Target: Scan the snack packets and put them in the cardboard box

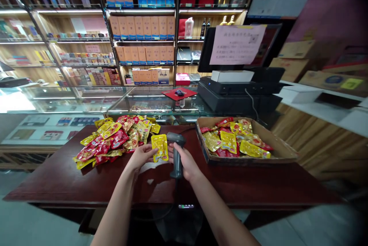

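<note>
My left hand (143,155) pinches a yellow snack packet (160,147) by its left edge and holds it up above the table. In my right hand (185,161) is a grey handheld barcode scanner (177,154), gripped around its handle with the head turned left, close beside the packet. A heap of red, yellow and gold snack packets (115,138) lies on the tabletop to the left. To the right, a shallow cardboard box (247,162) contains more packets (230,140) of the same kinds.
The dark red wooden table (86,186) carries all this. Behind it stands a glass display counter (135,104) with a mouse (179,92) on a red mat (169,94). A monitor (207,50) and a black cash drawer (238,98) stand at the back right. Shelves of boxes line the wall.
</note>
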`<action>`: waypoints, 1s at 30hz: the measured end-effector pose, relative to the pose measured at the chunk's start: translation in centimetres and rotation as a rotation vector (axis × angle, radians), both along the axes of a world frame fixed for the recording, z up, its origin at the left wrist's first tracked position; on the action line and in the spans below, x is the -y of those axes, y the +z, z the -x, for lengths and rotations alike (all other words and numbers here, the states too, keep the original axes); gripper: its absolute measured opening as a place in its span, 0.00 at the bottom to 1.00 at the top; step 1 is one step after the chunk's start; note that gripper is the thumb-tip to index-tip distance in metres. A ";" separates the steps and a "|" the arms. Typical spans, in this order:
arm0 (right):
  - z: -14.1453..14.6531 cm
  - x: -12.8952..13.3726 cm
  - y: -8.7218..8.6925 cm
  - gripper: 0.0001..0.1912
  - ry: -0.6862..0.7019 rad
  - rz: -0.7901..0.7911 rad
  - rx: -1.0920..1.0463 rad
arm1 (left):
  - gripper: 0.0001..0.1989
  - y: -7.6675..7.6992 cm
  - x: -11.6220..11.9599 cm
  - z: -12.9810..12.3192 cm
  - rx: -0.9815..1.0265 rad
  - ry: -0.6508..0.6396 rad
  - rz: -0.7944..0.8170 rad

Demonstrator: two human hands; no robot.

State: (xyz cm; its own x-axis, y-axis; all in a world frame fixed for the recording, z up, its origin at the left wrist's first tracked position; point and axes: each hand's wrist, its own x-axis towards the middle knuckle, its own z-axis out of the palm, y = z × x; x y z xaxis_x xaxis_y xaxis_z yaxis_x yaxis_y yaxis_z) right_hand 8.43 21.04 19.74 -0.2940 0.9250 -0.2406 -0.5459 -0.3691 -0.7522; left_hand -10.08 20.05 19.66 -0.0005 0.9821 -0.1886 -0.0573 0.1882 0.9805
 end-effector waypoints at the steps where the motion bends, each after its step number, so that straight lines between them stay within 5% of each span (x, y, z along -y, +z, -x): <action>1: -0.3 -0.1 0.1 0.16 -0.014 0.001 -0.001 | 0.24 0.3 -0.2 -0.3 -0.015 0.005 -0.005; 10: -4.8 -0.2 4.0 0.10 -0.157 -0.003 0.032 | 0.21 3.3 -2.8 -5.3 -0.010 -0.031 -0.083; 20: -14.6 -1.1 7.8 0.08 -0.349 -0.035 0.063 | 0.21 6.4 -7.8 -15.8 0.098 -0.278 -0.065; 30: -23.3 -2.7 7.7 0.11 -0.517 0.004 0.208 | 0.21 6.8 -11.3 -25.5 0.068 -0.398 0.005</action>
